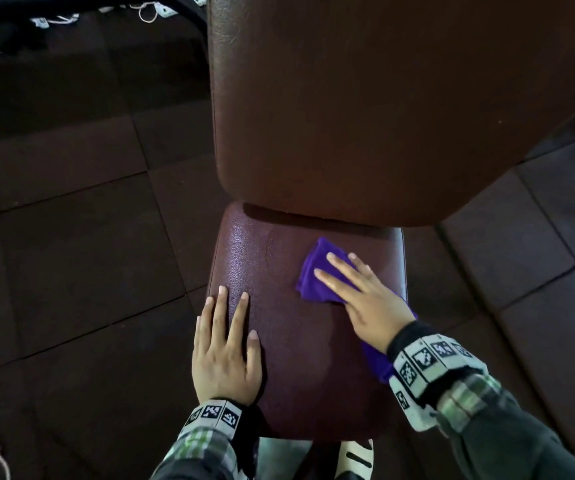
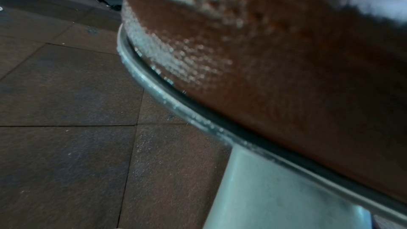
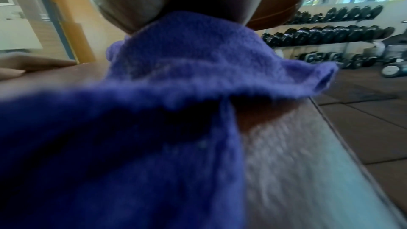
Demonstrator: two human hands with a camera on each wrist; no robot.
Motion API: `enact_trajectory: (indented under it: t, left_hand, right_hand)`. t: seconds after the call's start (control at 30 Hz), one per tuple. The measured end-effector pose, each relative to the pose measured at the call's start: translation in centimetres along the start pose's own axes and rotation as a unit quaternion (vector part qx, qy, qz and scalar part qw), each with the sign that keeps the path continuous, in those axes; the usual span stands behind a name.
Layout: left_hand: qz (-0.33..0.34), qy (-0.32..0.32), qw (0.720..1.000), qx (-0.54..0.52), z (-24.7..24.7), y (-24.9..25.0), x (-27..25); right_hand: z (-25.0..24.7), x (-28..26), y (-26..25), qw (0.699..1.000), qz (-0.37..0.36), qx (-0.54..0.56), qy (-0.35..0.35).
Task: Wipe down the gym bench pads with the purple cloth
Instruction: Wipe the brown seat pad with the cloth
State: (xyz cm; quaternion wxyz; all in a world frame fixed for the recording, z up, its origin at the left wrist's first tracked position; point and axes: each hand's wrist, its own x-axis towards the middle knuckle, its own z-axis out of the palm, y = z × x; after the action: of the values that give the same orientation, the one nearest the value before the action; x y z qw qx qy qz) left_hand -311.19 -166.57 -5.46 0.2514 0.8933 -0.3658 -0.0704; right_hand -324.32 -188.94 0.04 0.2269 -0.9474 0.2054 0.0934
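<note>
Fingers [image 1: 339,271] flat, pressing purple cloth [image 1: 313,271] — seat pad [image 1: 289,327]

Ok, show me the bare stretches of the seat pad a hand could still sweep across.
On the seat pad, bare patches: the middle strip between the left hand and right hand; the far band under the back pad, left of the purple cloth; the near edge. Crowded: the left edge, and the right side under the cloth.

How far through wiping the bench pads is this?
Done: nothing clearly finished. In hand: the right hand presses the purple cloth flat on the seat pad, right side; the left hand rests flat on it. Left: the backrest pad, cloth not on it.
</note>
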Motion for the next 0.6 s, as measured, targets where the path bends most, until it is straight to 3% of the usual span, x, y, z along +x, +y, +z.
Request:
enact_trajectory:
  t: [0.2,0.37,0.5,0.6]
  left_hand:
    - [0.013,-0.007,0.995,-0.095,-0.8,-0.8,0.1]
    - [-0.086,-0.008,0.983,-0.16,-1.4,-2.4,-1.7]
    - [-0.077,-0.009,0.977,-0.197,-0.4,-3.5,-2.1]
    - [-0.078,-0.005,0.977,-0.196,-0.2,-3.7,-2.2]
  right_hand:
    - [0.0,4.0,-2.8,0.997,0.07,-0.009,0.022]
    - [2.5,3.2,-7.0,0.997,-0.047,-0.056,0.02]
    - [3.6,-1.4,-6.9,0.984,-0.126,-0.116,-0.04]
    - [2.5,-3.5,-4.6,0.986,-0.119,-0.107,-0.054]
